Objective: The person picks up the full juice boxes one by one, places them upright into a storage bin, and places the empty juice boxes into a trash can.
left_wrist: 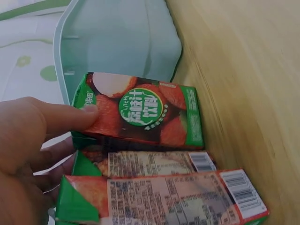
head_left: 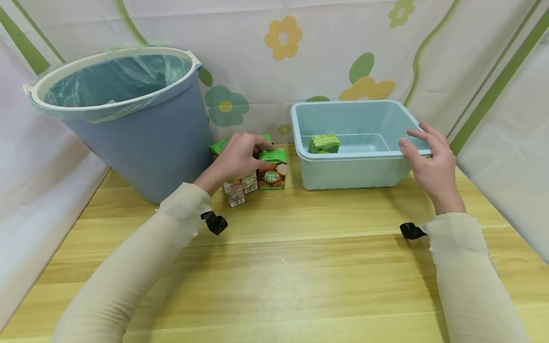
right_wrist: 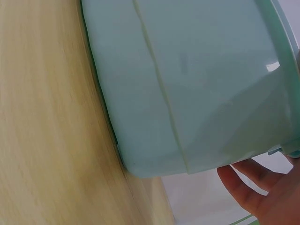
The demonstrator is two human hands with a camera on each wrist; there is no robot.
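My left hand (head_left: 241, 155) is at a small group of juice boxes beside the bin. It pinches the top of a red and green litchi juice box (left_wrist: 150, 112), with the thumb on the printed front and the other fingers behind. More juice boxes (left_wrist: 164, 199) stand against it, their barcoded sides showing in the left wrist view. My right hand (head_left: 436, 166) holds the right end of a light blue plastic basin (head_left: 356, 171) at its rim; some of its fingers (right_wrist: 241, 187) show against the end wall. Inside the basin sits a green and yellow box (head_left: 324, 143).
A tall blue bin (head_left: 150, 143) lined with a clear green bag stands at the left, close to the juice boxes. Behind everything hangs a white flowered cloth (head_left: 257, 71). All of it is on a wood-grain table (head_left: 300, 276).
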